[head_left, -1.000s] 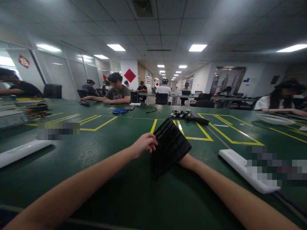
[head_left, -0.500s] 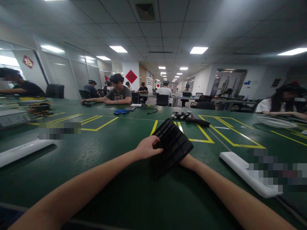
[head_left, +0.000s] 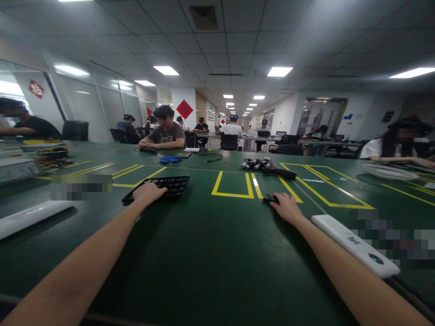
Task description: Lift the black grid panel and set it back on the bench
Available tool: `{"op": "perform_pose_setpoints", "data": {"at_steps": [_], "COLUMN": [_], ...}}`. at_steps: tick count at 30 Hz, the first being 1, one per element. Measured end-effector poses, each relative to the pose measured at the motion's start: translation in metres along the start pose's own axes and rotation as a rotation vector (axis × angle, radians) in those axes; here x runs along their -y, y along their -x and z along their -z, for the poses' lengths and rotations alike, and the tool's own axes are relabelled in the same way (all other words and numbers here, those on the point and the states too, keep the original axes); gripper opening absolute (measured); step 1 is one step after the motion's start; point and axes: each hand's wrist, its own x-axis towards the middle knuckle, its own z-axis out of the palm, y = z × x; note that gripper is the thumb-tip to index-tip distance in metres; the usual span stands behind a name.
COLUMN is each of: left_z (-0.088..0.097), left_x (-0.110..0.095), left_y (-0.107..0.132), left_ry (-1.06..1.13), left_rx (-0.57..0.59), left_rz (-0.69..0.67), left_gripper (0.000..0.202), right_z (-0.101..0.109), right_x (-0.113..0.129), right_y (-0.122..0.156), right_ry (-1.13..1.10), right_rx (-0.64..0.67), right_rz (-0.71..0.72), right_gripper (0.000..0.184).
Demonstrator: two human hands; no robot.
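Note:
A black grid tray [head_left: 168, 187] lies flat on the green table [head_left: 210, 253], left of centre. My left hand [head_left: 147, 192] rests on its near edge, fingers curled over it. My right hand [head_left: 286, 206] reaches forward on the right and touches a small black object [head_left: 269, 198] that lies on the table by a yellow line; its fingers are bent round that object.
White bars lie at the right [head_left: 353, 244] and the left [head_left: 30, 216]. Black tools [head_left: 267, 166] and a blue item [head_left: 170, 158] sit farther back. Several other people sit at the far side and at both ends of the table.
The black tray, held up tilted in both hands before, now lies flat at the left. My right hand has left it and gone right to the small black object.

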Motion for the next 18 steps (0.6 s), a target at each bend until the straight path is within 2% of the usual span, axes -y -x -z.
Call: {"op": "perform_pose_setpoints", "data": {"at_steps": [2, 4, 7, 9, 12, 14, 16, 18], "left_z": [0.001, 0.002, -0.004, -0.016, -0.04, -0.053, -0.059, -0.057], "left_x": [-0.003, -0.015, -0.046, -0.071, -0.103, -0.116, -0.121, -0.121], "left_y": [0.001, 0.005, 0.019, 0.035, 0.061, 0.072, 0.078, 0.079], "left_ry": [-0.077, -0.093, -0.043, 0.048, 0.149, 0.149, 0.123, 0.096], "left_rx": [0.002, -0.04, -0.153, -0.146, -0.05, 0.017, 0.053, 0.057], "left_rz": [0.102, 0.087, -0.106, -0.318, -0.63, -0.77, -0.811, -0.795], "left_gripper": [0.046, 0.043, 0.035, 0.035, 0.041, 0.041, 0.039, 0.035], "right_z": [-0.001, 0.0, 0.008, 0.014, 0.019, 0.019, 0.017, 0.017], "right_x": [-0.001, -0.001, 0.008, 0.023, 0.055, 0.075, 0.089, 0.096], "right_y": [0.0, 0.001, 0.006, 0.012, 0.026, 0.037, 0.047, 0.054], "right_ry": [0.008, 0.023, 0.03, -0.033, -0.196, -0.282, -0.322, -0.323], "right_rx": [-0.007, -0.046, -0.137, -0.149, -0.06, 0.043, 0.16, 0.251], "right_rz": [0.009, 0.022, 0.055, 0.114, 0.288, 0.404, 0.494, 0.549], "right_gripper": [0.043, 0.045, 0.051, 0.053, 0.055, 0.057, 0.061, 0.062]}}
